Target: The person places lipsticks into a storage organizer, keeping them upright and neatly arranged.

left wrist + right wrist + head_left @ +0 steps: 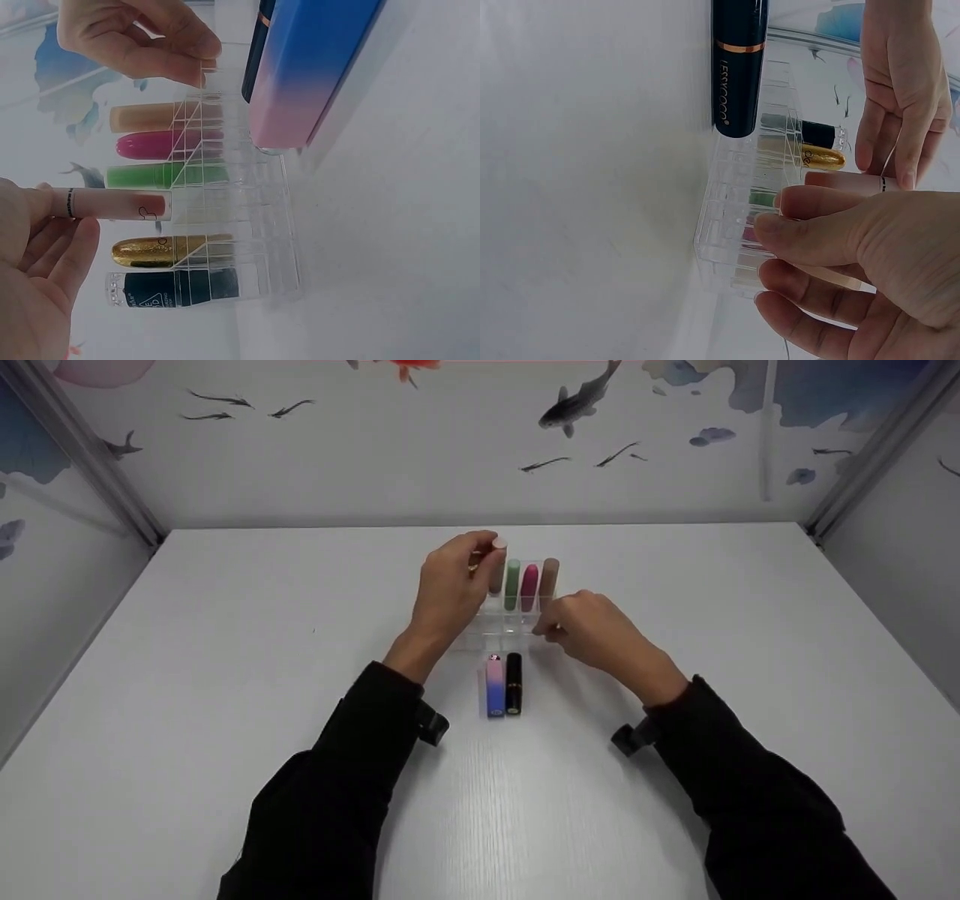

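Note:
My left hand (pixel 450 581) pinches a pale pink lip gloss tube (pixel 112 204) near its top end. The tube's lower end is at the back row of a clear lipstick organizer (pixel 289 232); I cannot tell whether it is inside a compartment. Beside it in that row stand a green tube (pixel 512 585), a magenta tube (pixel 529 587) and a tan tube (pixel 550 577). On the other side are a gold tube (pixel 142 252) and a black one with a clear cap (pixel 154 289). My right hand (pixel 592 626) grips the organizer's right side with thumb and fingers.
In front of the organizer, a pink-and-blue box (pixel 495 690) and a black lipstick (pixel 514 684) with a gold band stand side by side on the white table (pixel 225 720). Behind the table rises a panel (pixel 420 457) printed with fish.

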The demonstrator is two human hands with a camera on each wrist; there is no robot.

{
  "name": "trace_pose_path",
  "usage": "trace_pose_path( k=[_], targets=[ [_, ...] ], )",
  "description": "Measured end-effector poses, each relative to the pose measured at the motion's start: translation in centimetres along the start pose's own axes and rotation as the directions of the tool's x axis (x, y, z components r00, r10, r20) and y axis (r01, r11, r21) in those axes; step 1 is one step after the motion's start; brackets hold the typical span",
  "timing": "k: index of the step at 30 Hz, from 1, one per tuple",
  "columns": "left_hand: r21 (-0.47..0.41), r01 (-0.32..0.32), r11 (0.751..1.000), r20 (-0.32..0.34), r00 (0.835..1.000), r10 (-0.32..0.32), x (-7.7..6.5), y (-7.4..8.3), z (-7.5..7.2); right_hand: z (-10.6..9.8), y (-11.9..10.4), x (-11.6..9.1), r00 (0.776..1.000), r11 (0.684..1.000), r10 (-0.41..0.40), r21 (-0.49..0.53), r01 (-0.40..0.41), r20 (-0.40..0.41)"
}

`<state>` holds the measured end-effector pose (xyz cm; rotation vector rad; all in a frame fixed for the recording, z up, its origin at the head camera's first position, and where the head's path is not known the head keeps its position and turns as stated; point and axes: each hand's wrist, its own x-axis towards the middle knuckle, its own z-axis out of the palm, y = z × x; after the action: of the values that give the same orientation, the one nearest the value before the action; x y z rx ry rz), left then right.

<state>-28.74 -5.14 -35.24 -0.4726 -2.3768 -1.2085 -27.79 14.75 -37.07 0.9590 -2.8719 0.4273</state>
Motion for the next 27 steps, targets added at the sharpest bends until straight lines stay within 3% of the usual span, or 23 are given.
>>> trace_pose_path(
  k=[6, 14, 20, 27],
  targets=[
    [0.001, 0.004, 1.000, 0.002, 1.000, -0.004, 0.04, -0.09, 0.08, -0.09, -0.01, -0.06, 1.000, 1.000, -0.010, 0.001, 0.010, -0.004],
    [0.110, -0.010, 0.994, 0.028, 1.000, 0.007, -0.11, -0.36, 0.38, -0.27, -0.07, 0.06, 1.000, 1.000, -0.004, 0.001, 0.004, 0.011],
    [0.302, 0.003, 0.953, 0.020, 1.000, -0.010, -0.30, -0.45, 0.67, -0.26, -0.07, 0.03, 1.000, 1.000, 0.001, 0.008, -0.001, 0.014],
    [0.400, 0.057, 0.915, -0.013, 0.998, -0.056, -0.38, -0.75, 0.79, -0.24, -0.09, -0.04, 1.000, 1.000, 0.002, 0.007, -0.002, 0.013]
  ],
)
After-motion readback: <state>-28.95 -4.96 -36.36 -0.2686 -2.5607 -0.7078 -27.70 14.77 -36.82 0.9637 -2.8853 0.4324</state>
